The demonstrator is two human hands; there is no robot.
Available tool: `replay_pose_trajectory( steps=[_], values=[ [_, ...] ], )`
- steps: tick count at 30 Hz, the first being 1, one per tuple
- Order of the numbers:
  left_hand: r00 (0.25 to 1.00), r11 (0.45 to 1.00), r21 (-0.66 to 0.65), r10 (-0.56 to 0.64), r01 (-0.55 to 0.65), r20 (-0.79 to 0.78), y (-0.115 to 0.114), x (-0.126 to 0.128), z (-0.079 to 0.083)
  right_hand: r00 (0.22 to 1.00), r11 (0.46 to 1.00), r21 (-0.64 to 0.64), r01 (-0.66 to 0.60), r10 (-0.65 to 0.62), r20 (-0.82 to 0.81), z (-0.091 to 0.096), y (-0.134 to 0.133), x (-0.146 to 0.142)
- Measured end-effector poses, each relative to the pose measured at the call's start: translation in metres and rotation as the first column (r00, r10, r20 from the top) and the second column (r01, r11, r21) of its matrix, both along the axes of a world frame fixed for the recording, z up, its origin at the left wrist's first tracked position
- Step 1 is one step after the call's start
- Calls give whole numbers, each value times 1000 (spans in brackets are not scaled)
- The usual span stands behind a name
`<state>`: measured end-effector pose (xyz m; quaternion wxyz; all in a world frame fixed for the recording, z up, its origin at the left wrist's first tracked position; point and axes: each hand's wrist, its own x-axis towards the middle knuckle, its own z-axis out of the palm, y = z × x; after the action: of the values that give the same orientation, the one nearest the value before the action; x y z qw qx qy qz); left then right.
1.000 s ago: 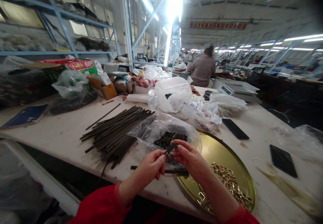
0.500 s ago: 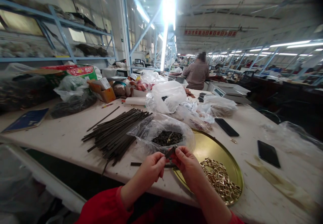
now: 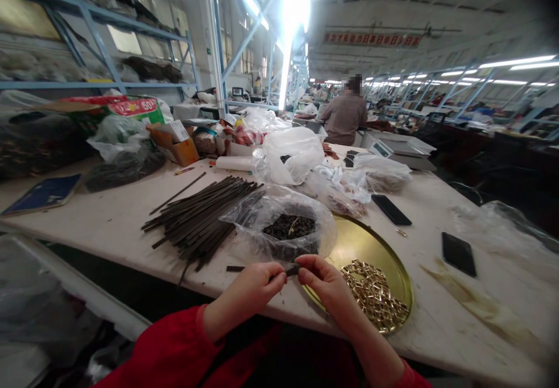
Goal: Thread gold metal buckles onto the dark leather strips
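My left hand [image 3: 261,283] and my right hand [image 3: 318,276] meet over the table's front edge. Both pinch a short dark strip [image 3: 292,271], whose ends disappear behind the fingers. Another dark strip [image 3: 234,268] lies on the table, partly covered by my left hand. Just beyond the hands sits an open clear plastic bag [image 3: 244,225] with small dark pieces [image 3: 288,226] inside. A round gold tray [image 3: 349,239] lies beside my right hand and carries a heap of gold metal buckles [image 3: 375,295]. To the left, many long dark strips [image 3: 205,219] are spread in a pile.
Two black phone-like slabs [image 3: 392,210] [image 3: 458,253] lie on the right. Further back are white plastic bags [image 3: 292,155], an orange carton [image 3: 181,150] and a scale [image 3: 395,148]. A blue booklet [image 3: 43,193] rests at left. A person [image 3: 345,114] stands beyond the table.
My hands have lowered slightly, and the strip between them is now more level and more covered by the fingers. The camera view has tilted a little.
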<state>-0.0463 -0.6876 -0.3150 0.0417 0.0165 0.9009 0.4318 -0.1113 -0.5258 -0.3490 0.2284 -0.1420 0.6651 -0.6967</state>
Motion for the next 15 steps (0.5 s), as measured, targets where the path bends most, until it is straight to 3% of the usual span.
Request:
replay_pose_trajectory(
  steps=[3,6,10,13,15],
  values=[
    [997,995,67,-79,77,17,3,3,-6,995,997,6,-77,76,58,-2,3,9],
    [986,980,151,-141,128,83,5,9,-11,988,998,-30,-49,52,142,-4,10,15],
    [960,963,253,-154,93,234,9,16,-16,954,988,-155,20,27,298,-14,11,26],
    [977,951,307,-97,34,190,13,18,-24,915,960,-277,-38,145,378,-25,1,40],
    [982,943,331,-80,19,171,14,17,-30,926,957,-269,-106,194,323,-29,-1,45]
  ],
)
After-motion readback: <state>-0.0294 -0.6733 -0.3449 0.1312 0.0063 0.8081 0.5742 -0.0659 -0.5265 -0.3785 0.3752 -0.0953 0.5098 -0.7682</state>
